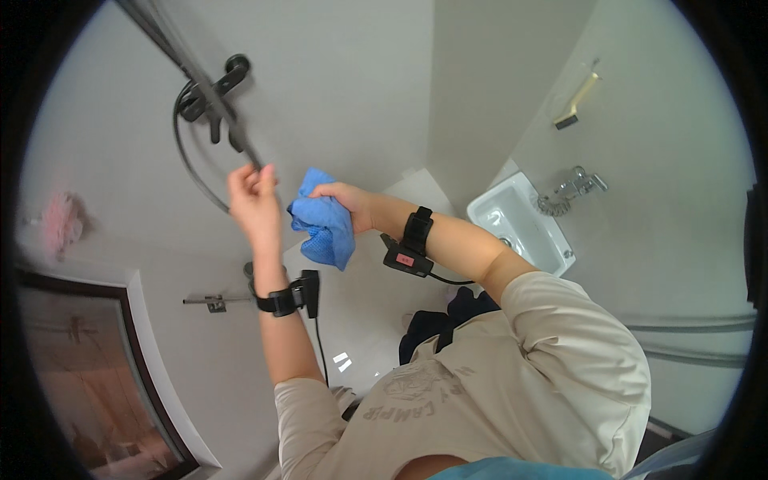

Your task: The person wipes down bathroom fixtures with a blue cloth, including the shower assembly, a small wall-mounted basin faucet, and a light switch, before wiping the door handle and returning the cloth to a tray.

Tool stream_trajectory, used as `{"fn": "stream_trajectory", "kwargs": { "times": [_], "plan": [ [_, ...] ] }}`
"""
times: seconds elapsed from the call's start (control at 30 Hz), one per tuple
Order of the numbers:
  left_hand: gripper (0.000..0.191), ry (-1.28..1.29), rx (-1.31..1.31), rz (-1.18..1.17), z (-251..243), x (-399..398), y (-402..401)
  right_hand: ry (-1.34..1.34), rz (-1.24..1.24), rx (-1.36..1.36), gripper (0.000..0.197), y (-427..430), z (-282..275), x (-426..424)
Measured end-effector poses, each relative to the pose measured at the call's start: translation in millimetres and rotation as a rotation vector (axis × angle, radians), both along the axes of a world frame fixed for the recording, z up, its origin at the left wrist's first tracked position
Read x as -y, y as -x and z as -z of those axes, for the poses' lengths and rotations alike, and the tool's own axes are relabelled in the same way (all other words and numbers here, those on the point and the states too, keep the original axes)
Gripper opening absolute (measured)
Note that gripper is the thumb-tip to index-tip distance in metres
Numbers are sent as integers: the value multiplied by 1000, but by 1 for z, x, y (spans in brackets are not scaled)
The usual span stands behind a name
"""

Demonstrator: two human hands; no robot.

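A crumpled blue cloth (324, 222) hangs from my right hand (357, 207), which grips it along its right side. To its left, my left hand (255, 192) is raised with its fingers curled at the lower end of a long dark shower pipe (207, 90). The pipe slants up to the top left, and the fingers partly hide its end. Behind it, a black shower mixer (216, 90) is fixed to the pale wall, with a dark hose (186, 156) looping down. The cloth is apart from the pipe.
A white washbasin (522, 222) stands at the right below a chrome tap (579, 183). A pale-handled brush (576, 102) hangs on the right wall. At left are a pink bath puff (63, 225), a wall fitting (216, 302) and a dark-framed window (138, 360).
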State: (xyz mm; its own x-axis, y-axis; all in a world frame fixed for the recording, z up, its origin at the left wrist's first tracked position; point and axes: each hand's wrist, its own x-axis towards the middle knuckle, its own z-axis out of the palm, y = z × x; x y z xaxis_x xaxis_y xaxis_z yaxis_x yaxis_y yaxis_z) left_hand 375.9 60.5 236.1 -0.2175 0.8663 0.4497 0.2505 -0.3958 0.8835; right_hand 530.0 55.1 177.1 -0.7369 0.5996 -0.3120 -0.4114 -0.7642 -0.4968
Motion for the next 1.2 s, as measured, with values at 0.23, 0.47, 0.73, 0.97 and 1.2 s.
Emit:
{"fn": "stream_trajectory", "kwargs": {
  "times": [0.23, 0.47, 0.73, 0.97, 1.2],
  "plan": [
    [32, 37, -7, -119, 23, -36, 58, -89, 86, -2, 42, -84, 0, 35],
    [49, 185, -157, -212, 66, -21, 21, -215, 111, 884, 73, -244, 74, 164],
    [22, 790, -272, 281, 260, 120, -145, -389, 705, 1594, 59, -437, 88, 281],
    [31, 713, -350, 915, 241, 156, -353, -1025, 875, 2231, 57, -545, 17, 210],
    [27, 660, -399, 1110, 198, 136, -433, -574, 120, 2435, 36, -574, 55, 162]
  ]
}}
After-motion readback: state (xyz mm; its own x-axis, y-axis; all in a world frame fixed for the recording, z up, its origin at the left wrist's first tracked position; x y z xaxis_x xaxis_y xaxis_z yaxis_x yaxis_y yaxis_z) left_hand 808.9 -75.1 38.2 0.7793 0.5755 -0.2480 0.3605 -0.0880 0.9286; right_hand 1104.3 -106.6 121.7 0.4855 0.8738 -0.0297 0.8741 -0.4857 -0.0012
